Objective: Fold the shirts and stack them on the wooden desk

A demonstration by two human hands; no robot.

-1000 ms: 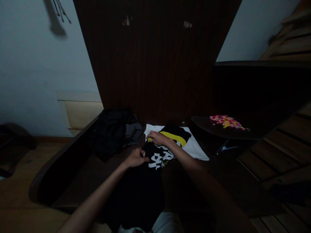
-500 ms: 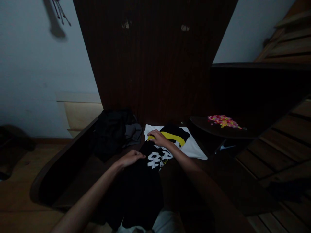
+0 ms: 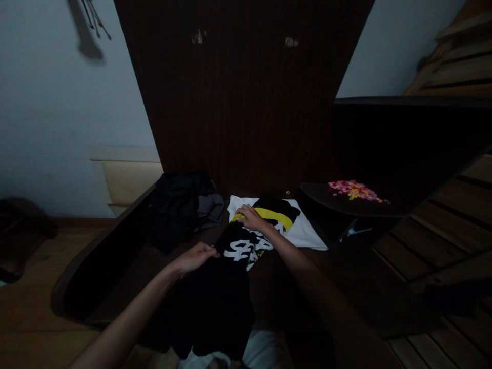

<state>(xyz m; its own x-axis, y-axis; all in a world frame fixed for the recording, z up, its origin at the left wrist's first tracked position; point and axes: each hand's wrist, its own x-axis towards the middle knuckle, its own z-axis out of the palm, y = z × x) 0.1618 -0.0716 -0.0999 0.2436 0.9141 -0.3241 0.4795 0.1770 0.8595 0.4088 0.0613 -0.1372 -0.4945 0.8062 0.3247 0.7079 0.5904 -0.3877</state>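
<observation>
A black T-shirt (image 3: pixel 219 300) with white lettering and a yellow band stretches from my lap up onto the dark wooden surface. My left hand (image 3: pixel 198 256) pinches its left edge beside the white lettering. Farther up, my right hand (image 3: pixel 249 217) is closed on the cloth at the left end of the yellow band; its fingertips are partly hidden. Beneath the shirt's far end lies a folded white cloth (image 3: pixel 309 237), showing at the right and along the back.
A heap of dark clothes (image 3: pixel 179 210) sits at the left, against the raised wooden side (image 3: pixel 65 292). On the right, a dark shelf (image 3: pixel 319 197) carries a scatter of pink and yellow pieces (image 3: pixel 355 190). A tall dark panel (image 3: pixel 246 113) stands behind.
My left hand has drawn the T-shirt's edge down and left, and the lettering has shifted with it. The right hand stays almost in place.
</observation>
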